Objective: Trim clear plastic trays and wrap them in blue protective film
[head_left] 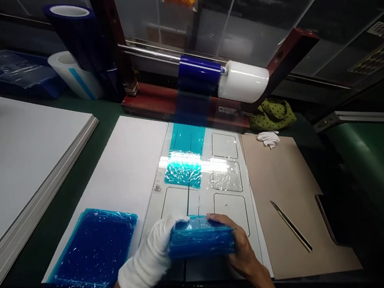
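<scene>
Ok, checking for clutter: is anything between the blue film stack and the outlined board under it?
Nothing visible: the gloved left hand and bare right hand hold the blue film stack right over the outlined board.

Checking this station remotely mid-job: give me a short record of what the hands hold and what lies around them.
Left hand: white cotton glove, holds one end of the blue film stack
Right hand: bare, holds the other end
Things: second blue film pile to the left; teal film on the marked white template board
Rest: blue film roll on a steel bar; white board stack; craft knife on tan cardboard; white gloves; green dotted bag
</scene>
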{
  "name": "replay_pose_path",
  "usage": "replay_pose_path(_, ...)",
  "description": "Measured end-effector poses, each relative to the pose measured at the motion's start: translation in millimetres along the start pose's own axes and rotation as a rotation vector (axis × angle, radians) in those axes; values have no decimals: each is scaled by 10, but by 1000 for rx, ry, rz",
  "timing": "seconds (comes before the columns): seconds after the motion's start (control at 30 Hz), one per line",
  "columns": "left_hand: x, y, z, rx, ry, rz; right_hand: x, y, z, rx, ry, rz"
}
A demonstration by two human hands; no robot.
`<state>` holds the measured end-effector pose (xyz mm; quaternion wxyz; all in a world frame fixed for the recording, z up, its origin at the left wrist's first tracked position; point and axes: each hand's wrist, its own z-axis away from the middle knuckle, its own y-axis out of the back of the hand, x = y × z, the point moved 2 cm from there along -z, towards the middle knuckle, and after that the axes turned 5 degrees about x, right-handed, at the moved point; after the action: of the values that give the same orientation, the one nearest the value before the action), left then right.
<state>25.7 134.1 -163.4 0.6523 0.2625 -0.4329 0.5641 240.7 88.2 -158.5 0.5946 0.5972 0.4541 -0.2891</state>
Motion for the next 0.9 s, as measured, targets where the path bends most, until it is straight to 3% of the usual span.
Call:
replay_pose_path(0.1, -14, -1, 20, 4, -9, -27, 84, -19, 56, -19, -44, 31)
replay_pose_path(0.2, 8, 93, 106, 37, -148, -154, 94, -15, 35, 16, -68, 45)
replay_pose_path(0.33, 297, 339, 273, 87, -230, -268, -165, -83, -254, 12, -223, -8)
replay_pose_path(0.47, 768, 821, 291, 312, -214, -278, -428, -547, -874, -16, -450, -213)
replay_pose_path(0.57, 904, 1322, 63, 412, -170, -284, -407, -1087, -1433, -64, -446, -259)
replay_pose_path(0.67, 835, 1804, -274, 517, -115, -442, -324, -1492, -1838, -139, -457, -123)
replay_pose_path(0.77, 747, 2088, -441, 578, -94, -490, -395, -1573, -1935, -164, -414, 168)
replay_pose_path(0.83, 733, 2144, -334, 613, -117, -505, -541, -1488, -1846, -103, -320, 357)
replay_pose_path(0.9, 707, 2126, -29, 683, -132, -499, -703, -1410, -1696, -101, -266, 462)
